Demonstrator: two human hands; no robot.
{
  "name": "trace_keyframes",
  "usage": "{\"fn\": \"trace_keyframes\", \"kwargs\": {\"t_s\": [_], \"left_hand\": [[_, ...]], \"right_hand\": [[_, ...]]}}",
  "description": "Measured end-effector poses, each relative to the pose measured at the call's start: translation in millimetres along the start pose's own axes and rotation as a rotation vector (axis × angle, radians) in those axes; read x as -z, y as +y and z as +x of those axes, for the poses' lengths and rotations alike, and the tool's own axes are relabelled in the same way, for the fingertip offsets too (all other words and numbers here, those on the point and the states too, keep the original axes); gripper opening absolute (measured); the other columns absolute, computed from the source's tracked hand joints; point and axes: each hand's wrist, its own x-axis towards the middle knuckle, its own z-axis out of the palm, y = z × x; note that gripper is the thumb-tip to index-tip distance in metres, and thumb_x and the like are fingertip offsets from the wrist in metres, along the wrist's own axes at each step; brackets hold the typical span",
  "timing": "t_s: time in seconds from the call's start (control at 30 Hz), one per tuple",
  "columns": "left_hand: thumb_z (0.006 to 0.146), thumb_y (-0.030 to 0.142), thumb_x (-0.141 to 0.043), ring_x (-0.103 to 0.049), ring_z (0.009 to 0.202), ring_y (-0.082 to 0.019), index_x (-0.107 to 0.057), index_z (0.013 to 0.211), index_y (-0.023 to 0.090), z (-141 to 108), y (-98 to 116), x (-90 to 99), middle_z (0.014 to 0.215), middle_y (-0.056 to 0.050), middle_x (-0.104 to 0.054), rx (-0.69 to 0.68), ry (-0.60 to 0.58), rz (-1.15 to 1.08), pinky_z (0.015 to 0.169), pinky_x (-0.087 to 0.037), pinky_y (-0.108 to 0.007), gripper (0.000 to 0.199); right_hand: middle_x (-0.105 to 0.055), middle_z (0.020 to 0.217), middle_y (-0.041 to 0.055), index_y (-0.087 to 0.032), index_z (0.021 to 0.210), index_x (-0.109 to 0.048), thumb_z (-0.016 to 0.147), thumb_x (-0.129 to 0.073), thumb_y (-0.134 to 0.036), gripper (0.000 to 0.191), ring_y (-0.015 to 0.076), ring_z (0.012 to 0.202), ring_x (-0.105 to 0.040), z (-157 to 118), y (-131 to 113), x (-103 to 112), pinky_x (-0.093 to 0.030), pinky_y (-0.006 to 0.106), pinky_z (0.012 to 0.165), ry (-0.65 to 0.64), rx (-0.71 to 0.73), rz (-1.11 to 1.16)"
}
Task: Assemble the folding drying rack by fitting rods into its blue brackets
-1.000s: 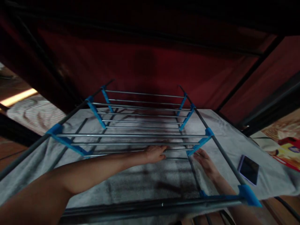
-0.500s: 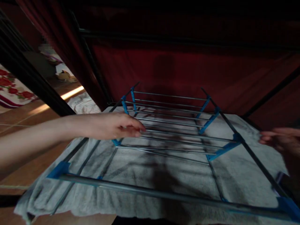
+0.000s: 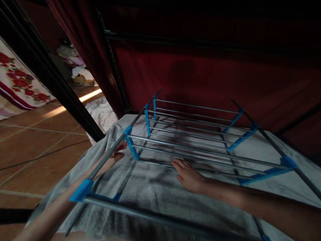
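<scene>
A rack (image 3: 200,145) of grey metal rods with blue plastic brackets (image 3: 131,147) lies on a grey cloth; it looks like a shoe rack. My left hand (image 3: 117,154) is beyond the left side pole (image 3: 110,152), which partly covers it. Its fingertips are close to the blue bracket, apart from the thumb, with nothing seen between them. My right hand (image 3: 189,175) reaches in from the right over the rack's near opening. Its fingers are stretched out beside the lower rods, nothing in them; whether they touch a rod I cannot tell.
The grey cloth (image 3: 150,204) spreads under the rack. A dark red fabric panel (image 3: 200,80) stands behind it, and a black post (image 3: 65,100) slants at the left. Beyond lie tiled floor (image 3: 32,144) with a dark cable and a rose-patterned cloth (image 3: 22,77).
My left hand has moved from above the rods to outside the left pole. My right hand has come in from the far right to the middle. The view has shifted left.
</scene>
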Motion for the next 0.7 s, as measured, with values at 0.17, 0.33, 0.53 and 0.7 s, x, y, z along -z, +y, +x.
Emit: {"fn": "trace_keyframes", "kwargs": {"t_s": [0.17, 0.33, 0.53, 0.7], "left_hand": [[0.077, 0.058, -0.064, -0.061, 0.122, -0.033, -0.056, 0.126, 0.018, 8, -29, -54.3, 0.127, -0.017, -0.066, 0.0, -0.123, -0.21, 0.107, -0.05, -0.049, 0.063], [0.078, 0.06, -0.066, -0.063, 0.118, -0.033, -0.057, 0.113, 0.019, 15, -44, -79.1, 0.123, -0.016, -0.068, 0.037, -0.073, -0.271, 0.109, -0.047, -0.051, 0.054], [0.08, 0.054, -0.064, -0.064, 0.112, -0.03, -0.056, 0.113, 0.019, 14, -52, -83.1, 0.12, -0.014, -0.067, 0.015, -0.095, -0.303, 0.105, -0.05, -0.047, 0.049], [0.083, 0.058, -0.056, -0.059, 0.116, -0.032, -0.058, 0.107, 0.02, 15, -45, -85.2, 0.116, -0.012, -0.067, 0.037, -0.033, -0.234, 0.109, -0.046, -0.048, 0.045]], "right_hand": [[-0.06, 0.138, 0.0122, -0.022, 0.14, -0.053, 0.095, -0.049, -0.021, 0.045, 0.0273, 0.124, -0.059, 49, 2, -20, -0.044, 0.042, 0.105, -0.013, -0.089, -0.059], [-0.067, 0.125, 0.0104, -0.021, 0.119, -0.063, 0.101, -0.043, -0.025, 0.027, 0.0242, 0.114, -0.064, 59, 11, -28, -0.047, 0.036, 0.096, -0.072, -0.074, -0.063], [-0.071, 0.123, 0.0106, -0.023, 0.13, -0.061, 0.102, -0.038, -0.03, 0.037, 0.0257, 0.113, -0.067, 54, 14, -14, -0.049, 0.035, 0.094, -0.009, -0.129, 0.046], [-0.069, 0.13, 0.0089, -0.025, 0.134, -0.061, 0.103, -0.037, -0.04, 0.042, 0.0278, 0.118, -0.067, 54, 11, -11, -0.049, 0.039, 0.098, -0.002, -0.191, 0.058]]}}
